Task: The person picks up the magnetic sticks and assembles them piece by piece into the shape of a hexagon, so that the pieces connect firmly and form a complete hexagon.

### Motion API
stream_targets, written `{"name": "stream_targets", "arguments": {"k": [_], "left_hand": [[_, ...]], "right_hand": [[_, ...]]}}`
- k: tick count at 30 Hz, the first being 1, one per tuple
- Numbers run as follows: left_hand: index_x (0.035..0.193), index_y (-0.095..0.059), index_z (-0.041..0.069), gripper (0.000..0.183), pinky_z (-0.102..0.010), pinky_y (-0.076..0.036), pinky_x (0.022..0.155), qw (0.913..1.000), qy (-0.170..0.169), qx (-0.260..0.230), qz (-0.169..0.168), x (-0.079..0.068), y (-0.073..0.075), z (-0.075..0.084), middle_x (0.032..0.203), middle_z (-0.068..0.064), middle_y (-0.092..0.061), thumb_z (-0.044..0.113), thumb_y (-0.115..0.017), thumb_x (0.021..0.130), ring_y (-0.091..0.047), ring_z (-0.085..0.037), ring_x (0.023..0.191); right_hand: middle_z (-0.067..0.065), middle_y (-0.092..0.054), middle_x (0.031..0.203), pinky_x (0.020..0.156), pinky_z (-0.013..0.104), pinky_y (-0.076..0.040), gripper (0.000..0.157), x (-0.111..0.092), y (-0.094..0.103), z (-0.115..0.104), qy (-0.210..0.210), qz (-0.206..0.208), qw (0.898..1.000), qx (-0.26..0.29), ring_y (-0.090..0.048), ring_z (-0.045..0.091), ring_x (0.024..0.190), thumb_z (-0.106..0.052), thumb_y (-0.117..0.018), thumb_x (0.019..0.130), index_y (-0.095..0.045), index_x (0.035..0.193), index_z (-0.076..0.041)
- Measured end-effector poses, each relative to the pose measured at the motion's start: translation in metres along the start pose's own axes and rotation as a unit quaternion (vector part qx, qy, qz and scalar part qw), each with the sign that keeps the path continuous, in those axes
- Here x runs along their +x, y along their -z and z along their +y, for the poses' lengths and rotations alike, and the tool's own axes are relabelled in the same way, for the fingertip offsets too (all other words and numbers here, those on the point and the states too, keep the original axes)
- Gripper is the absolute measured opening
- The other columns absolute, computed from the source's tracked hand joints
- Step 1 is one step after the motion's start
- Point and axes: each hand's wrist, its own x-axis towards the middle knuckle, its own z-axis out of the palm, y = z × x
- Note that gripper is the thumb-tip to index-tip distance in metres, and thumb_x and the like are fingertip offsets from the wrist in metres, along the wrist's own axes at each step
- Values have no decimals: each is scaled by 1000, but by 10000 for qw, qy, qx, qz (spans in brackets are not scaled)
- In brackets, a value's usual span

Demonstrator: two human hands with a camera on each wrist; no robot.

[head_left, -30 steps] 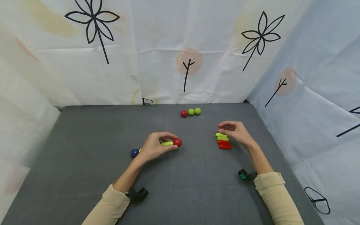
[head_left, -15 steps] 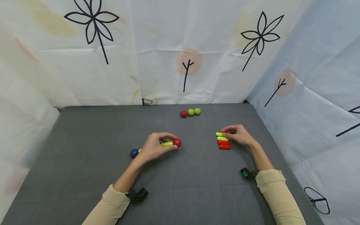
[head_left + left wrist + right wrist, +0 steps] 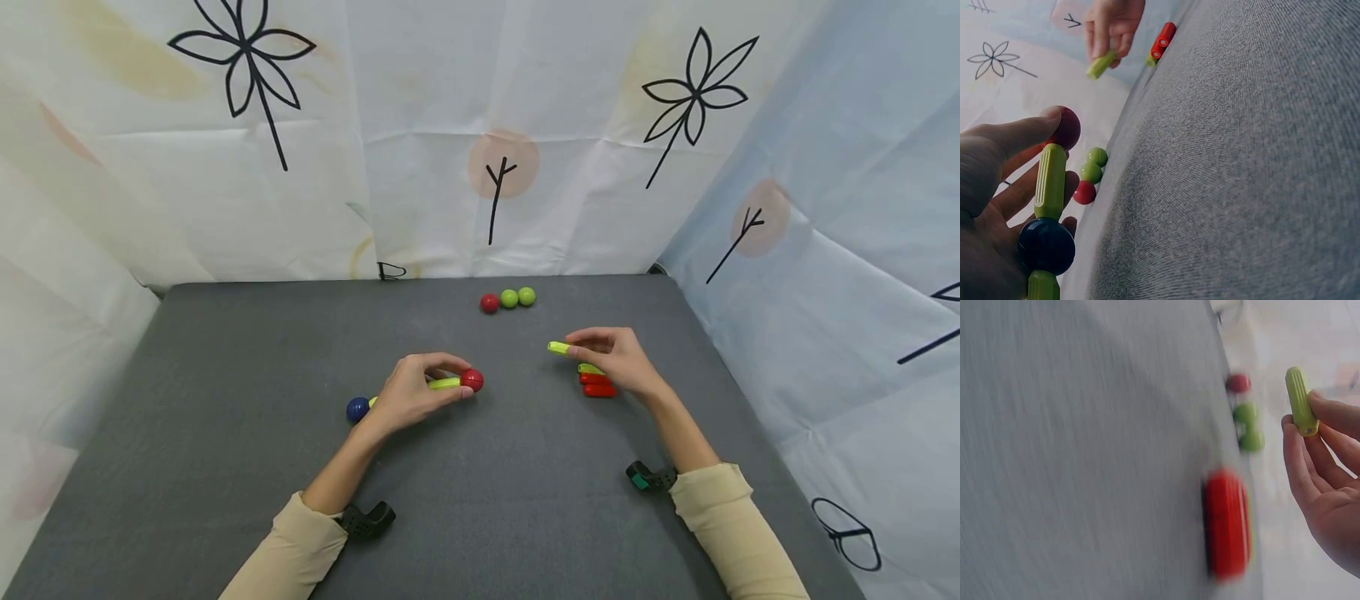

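Note:
My left hand (image 3: 420, 389) holds a chain of balls and rods, its thumb on the red ball (image 3: 472, 380) at the chain's right end. Behind that ball come a yellow-green rod (image 3: 1051, 181), a dark blue ball (image 3: 1046, 245) and another yellow-green rod (image 3: 1044, 285). A second blue ball (image 3: 357, 409) shows at the left end, past the wrist. My right hand (image 3: 618, 358) pinches a loose yellow-green rod (image 3: 1300, 403) between thumb and fingers, lifted over the table. Below it lie one yellow-green rod (image 3: 589, 368) and two red rods (image 3: 597, 385), side by side.
At the back of the grey table (image 3: 465, 517), a red ball (image 3: 489, 303) and two green balls (image 3: 517, 297) sit in a row. A patterned white cloth (image 3: 420, 167) hangs behind the table and along its sides.
My right hand has gripped the rearmost yellow-green rod from the row and lifted it up and leftward. The left hand and its chain stay almost still.

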Motion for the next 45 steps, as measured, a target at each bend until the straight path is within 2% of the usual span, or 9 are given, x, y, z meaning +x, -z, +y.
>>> {"name": "stream_targets", "arguments": {"k": [3, 6, 10, 13, 17, 28, 32, 41, 45], "left_hand": [[118, -83, 21, 32, -43, -61, 89, 10000, 16, -2, 12, 0, 0, 1, 119, -1, -83, 28, -92, 89, -77, -23, 105], [118, -83, 20, 32, -45, -62, 91, 10000, 11, 2, 37, 0, 0, 1, 119, -2, -83, 26, -93, 89, -77, -23, 105], [118, -83, 19, 32, -41, -62, 88, 10000, -38, 38, 69, 0, 0, 2, 117, -2, -83, 26, -93, 89, -78, -22, 103], [118, -83, 20, 31, -40, -63, 87, 10000, -62, 31, 71, 0, -1, 2, 116, -2, -84, 27, -93, 89, -78, -22, 102], [118, -82, 19, 31, -45, -64, 90, 9999, -92, 13, 59, 0, 0, 1, 117, -3, -83, 27, -92, 90, -79, -23, 103], [122, -79, 19, 40, -47, -63, 91, 9988, 56, 441, 184, -1, -4, 5, 120, -2, -81, 36, -93, 88, -79, -23, 107], [121, -79, 18, 40, -47, -64, 91, 9984, 18, 495, 279, 0, -8, 8, 121, -3, -81, 33, -93, 88, -80, -24, 106], [112, -81, 12, 25, -32, -59, 78, 9970, -566, 297, 437, 1, -13, 10, 109, -5, -83, 20, -91, 90, -73, -17, 91], [111, -81, 11, 24, -28, -57, 77, 9969, -623, 141, 463, 0, -12, 7, 106, -5, -82, 19, -91, 91, -67, -15, 88]], "right_hand": [[25, -78, 124, 89, 30, -65, 26, -3, -19, -16, 250, -194, 9994, 164, -80, 18, 101, -11, -78, 101, -77, 124, 1], [25, -78, 122, 89, 27, -64, 25, -5, -37, -29, 430, -449, 9974, 371, -80, 21, 102, -9, -78, 101, -77, 123, 2], [25, -78, 120, 88, 24, -64, 23, -6, -60, -40, 633, -743, 9934, 602, -77, 45, 104, -6, -78, 100, -77, 121, 3], [25, -78, 118, 88, 23, -64, 23, -5, -74, -42, 731, -871, 9914, 654, -75, 51, 104, -5, -78, 99, -77, 121, 3], [25, -79, 116, 88, 21, -63, 22, -3, -87, -44, 756, -811, 9917, 650, -76, 50, 103, -4, -79, 98, -78, 119, 4], [22, -80, 116, 88, 21, -63, 19, -3, -95, -46, 766, -542, 9939, 587, -79, 37, 101, -5, -79, 98, -79, 117, 1], [22, -80, 116, 88, 21, -63, 21, -1, -99, -48, 839, -481, 9935, 606, -80, 34, 101, -5, -79, 98, -79, 117, 3], [22, -80, 113, 86, 23, -64, 20, 2, -106, -56, 908, -511, 9919, 725, -79, 35, 99, -5, -79, 99, -79, 116, 3], [22, -80, 112, 85, 23, -63, 18, 13, -102, -56, 904, -415, 9921, 765, -80, 26, 95, -7, -78, 100, -78, 116, 2]]}}
